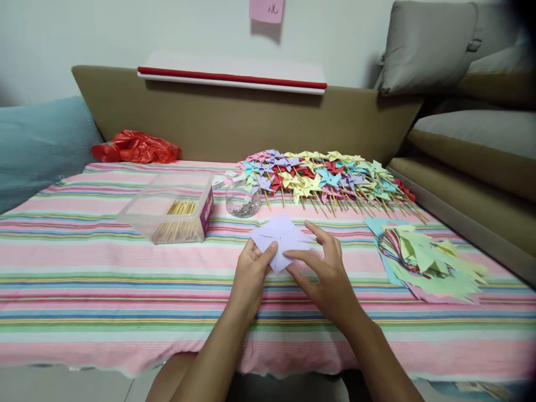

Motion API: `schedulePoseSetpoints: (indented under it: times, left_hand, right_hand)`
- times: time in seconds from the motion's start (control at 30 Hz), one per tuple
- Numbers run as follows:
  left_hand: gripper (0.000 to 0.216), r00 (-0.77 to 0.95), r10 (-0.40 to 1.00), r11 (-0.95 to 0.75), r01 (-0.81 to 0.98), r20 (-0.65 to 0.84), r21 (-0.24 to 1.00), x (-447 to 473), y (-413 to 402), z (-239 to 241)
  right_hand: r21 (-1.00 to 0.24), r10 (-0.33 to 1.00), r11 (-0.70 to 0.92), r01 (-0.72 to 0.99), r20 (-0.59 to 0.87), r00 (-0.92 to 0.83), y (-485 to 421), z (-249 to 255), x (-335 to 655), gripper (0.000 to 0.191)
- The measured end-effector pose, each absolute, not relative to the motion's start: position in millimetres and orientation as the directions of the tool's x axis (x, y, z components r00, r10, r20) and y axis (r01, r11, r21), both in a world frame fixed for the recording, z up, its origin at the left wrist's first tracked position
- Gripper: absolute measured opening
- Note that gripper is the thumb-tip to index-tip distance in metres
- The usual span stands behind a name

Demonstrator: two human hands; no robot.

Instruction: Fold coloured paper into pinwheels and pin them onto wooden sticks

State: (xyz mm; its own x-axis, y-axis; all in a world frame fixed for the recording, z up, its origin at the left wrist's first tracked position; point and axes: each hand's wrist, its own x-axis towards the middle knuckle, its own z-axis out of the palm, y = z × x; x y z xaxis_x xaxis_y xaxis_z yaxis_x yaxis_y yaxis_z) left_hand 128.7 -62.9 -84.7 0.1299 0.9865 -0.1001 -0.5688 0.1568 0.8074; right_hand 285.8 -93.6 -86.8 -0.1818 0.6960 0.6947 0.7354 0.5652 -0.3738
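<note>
A lavender paper square (281, 230), turned like a diamond and with slits cut in from its corners, is held up over the striped cloth. My left hand (250, 273) grips its lower left side, thumb on top and fingers beneath. At the lower right edge, my right hand (329, 273) pinches the paper between index finger and thumb, its other fingers raised. Just beyond the paper stands a clear round tub (243, 202) with small silvery pieces inside. Farther back lies a heap of finished paper pinwheels (310, 184) on wooden sticks.
On the left is a clear plastic box (142, 207) holding wooden sticks (180, 220). Cut paper sheets (439, 262) lie to the right with a bundle of coloured cords. A red plastic bag (142, 148) sits at the back left. Cushions (481, 139) rise at the right.
</note>
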Motion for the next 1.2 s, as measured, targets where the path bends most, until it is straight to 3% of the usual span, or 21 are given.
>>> schedulePoseSetpoints:
  times: [0.13,0.33,0.53,0.73,0.87,1.03,1.2]
  left_hand:
    - [0.048,0.147,0.984,0.163,-0.563,-0.096,0.81,129,-63,-88]
    - [0.037,0.132,0.987,0.155,-0.563,-0.097,0.812,131,-66,-88]
    - [0.052,0.269,0.963,0.184,-0.603,-0.02,0.776,134,-71,-86]
    - [0.054,0.288,0.957,0.161,-0.628,0.036,0.761,136,-74,-79]
    - [0.053,0.253,0.967,0.147,-0.613,0.017,0.776,138,-72,-81]
    - [0.038,0.118,0.987,0.16,-0.586,-0.112,0.794,137,-69,-83]
    - [0.044,0.053,0.986,0.159,-0.605,-0.159,0.78,135,-68,-82]
  right_hand:
    - [-0.402,0.699,0.566,0.719,0.696,-0.161,-93,-85,288,0.016]
    - [-0.719,0.833,0.426,0.549,0.548,0.072,-97,-80,286,0.011]
    - [-0.92,0.916,0.302,0.252,0.353,0.189,-89,-88,285,0.018]
    - [-0.904,0.904,0.358,0.234,0.398,0.154,-90,-82,283,0.011]
    - [-0.816,0.866,0.442,0.373,0.496,0.059,-94,-75,282,0.006]
    - [-0.679,0.826,0.514,0.524,0.556,-0.09,-97,-76,285,0.008]
    - [-0.732,0.859,0.459,0.504,0.51,-0.042,-98,-76,286,0.005]
